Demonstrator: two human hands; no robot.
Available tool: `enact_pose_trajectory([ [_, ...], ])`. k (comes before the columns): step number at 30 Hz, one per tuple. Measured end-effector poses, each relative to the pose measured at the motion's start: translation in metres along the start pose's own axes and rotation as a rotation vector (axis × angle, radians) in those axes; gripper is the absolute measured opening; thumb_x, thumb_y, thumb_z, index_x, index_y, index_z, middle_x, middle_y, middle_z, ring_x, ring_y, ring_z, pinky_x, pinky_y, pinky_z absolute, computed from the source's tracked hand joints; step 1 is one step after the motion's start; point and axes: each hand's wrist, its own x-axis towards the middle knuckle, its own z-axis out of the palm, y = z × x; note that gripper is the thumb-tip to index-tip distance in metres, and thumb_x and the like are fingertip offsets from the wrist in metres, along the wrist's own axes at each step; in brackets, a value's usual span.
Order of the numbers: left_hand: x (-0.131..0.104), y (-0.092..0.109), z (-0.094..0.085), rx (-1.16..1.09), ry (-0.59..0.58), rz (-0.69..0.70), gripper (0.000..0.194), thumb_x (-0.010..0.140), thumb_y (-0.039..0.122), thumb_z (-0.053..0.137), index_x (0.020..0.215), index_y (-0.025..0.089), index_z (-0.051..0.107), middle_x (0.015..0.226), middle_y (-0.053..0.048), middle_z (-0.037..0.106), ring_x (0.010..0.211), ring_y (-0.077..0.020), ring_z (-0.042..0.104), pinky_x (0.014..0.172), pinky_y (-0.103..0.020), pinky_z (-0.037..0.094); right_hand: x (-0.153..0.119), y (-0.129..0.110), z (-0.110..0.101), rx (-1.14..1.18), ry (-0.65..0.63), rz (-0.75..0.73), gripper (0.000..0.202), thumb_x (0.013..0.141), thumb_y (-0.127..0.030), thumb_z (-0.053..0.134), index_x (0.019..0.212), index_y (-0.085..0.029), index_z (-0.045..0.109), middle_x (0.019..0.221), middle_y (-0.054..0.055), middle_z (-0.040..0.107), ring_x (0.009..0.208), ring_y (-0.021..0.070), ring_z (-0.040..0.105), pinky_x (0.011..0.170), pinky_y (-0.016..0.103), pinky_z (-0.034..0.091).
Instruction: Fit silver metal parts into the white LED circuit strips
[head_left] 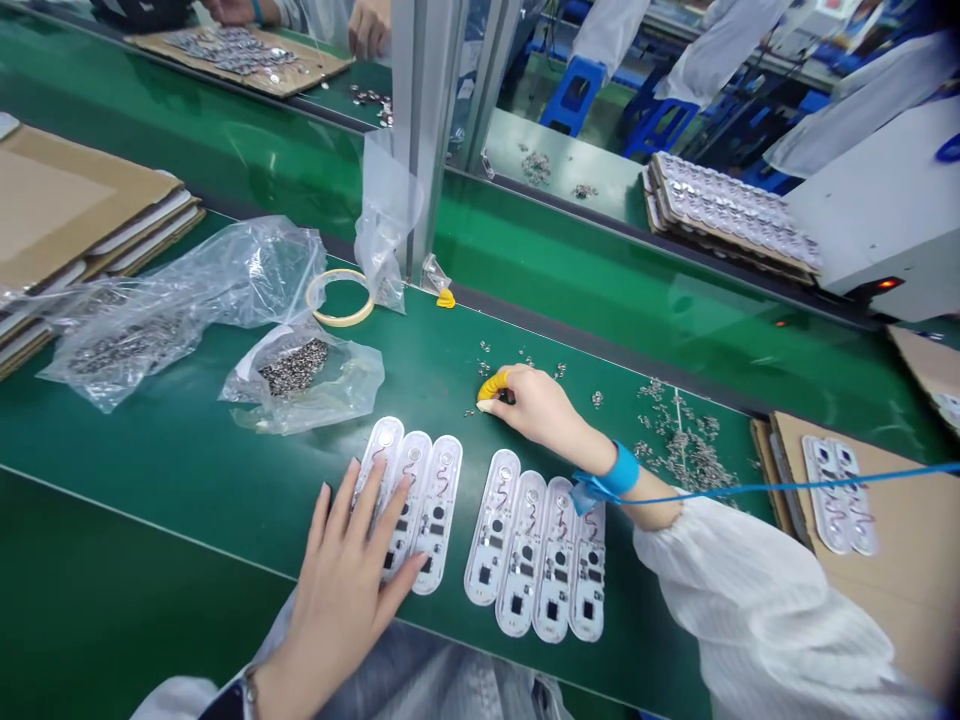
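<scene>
My left hand lies with its fingers spread over a row of three white oblong plastic casings, touching them. Each casing carries a round metal disc, thin wires and a small circuit board. My right hand, with yellow finger cots and a blue wrist strap, is at the green bench behind the casings. Its thumb and forefinger are pinched together; whatever is between them is hidden. Tiny metal parts lie scattered close by. A second row of similar white casings rests just below my right forearm.
Plastic bags of small metal parts and a tape ring lie left. Loose metal parts spread at right, near cardboard bearing more casings. A blue cord runs rightward. A metal post stands behind; co-workers' hands show beyond.
</scene>
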Motion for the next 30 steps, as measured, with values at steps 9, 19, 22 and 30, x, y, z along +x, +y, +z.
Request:
enact_pose_trajectory([
  [9, 0.014, 0.011, -0.01, -0.203, 0.048, 0.032, 0.047, 0.094, 0.031, 0.043, 0.139, 0.017, 0.036, 0.145, -0.011, 0.038, 0.137, -0.03, 0.027, 0.112, -0.052, 0.016, -0.038, -0.02, -0.01, 0.039, 0.179, -0.089, 0.008, 0.085, -0.018, 0.059, 0.078, -0.017, 0.062, 0.078, 0.005, 0.063, 0.076, 0.0203, 0.055, 0.066, 0.033, 0.045],
  [19, 0.018, 0.058, -0.042, -1.56, -0.277, -0.44, 0.037, 0.099, 0.045, 0.031, 0.072, 0.021, 0.041, 0.064, 0.003, 0.041, 0.059, -0.0101, 0.043, 0.057, -0.02, 0.038, -0.152, -0.114, -0.008, 0.453, 0.371, -0.025, 0.015, 0.086, -0.016, 0.058, 0.097, -0.025, 0.057, 0.078, 0.003, 0.064, 0.065, 0.018, 0.06, 0.055, 0.03, 0.05],
  [22, 0.015, 0.051, -0.042, -1.803, -0.389, -0.424, 0.045, 0.095, 0.056, 0.036, 0.067, 0.02, 0.038, 0.057, 0.005, 0.038, 0.053, -0.009, 0.037, 0.056, -0.02, 0.035, -0.15, -0.113, -0.006, 0.68, 0.285, -0.064, 0.012, 0.085, -0.017, 0.062, 0.094, -0.025, 0.06, 0.08, 0.002, 0.064, 0.065, 0.0161, 0.061, 0.056, 0.028, 0.052],
  [30, 0.014, 0.031, -0.044, -1.728, -0.445, -0.408, 0.043, 0.095, 0.052, 0.04, 0.066, 0.019, 0.043, 0.052, 0.005, 0.045, 0.048, -0.0079, 0.042, 0.053, -0.02, 0.036, -0.131, -0.11, -0.006, 0.697, 0.244, -0.101, 0.011, 0.082, -0.011, 0.062, 0.086, -0.021, 0.064, 0.075, 0.001, 0.066, 0.063, 0.0123, 0.062, 0.055, 0.022, 0.052],
])
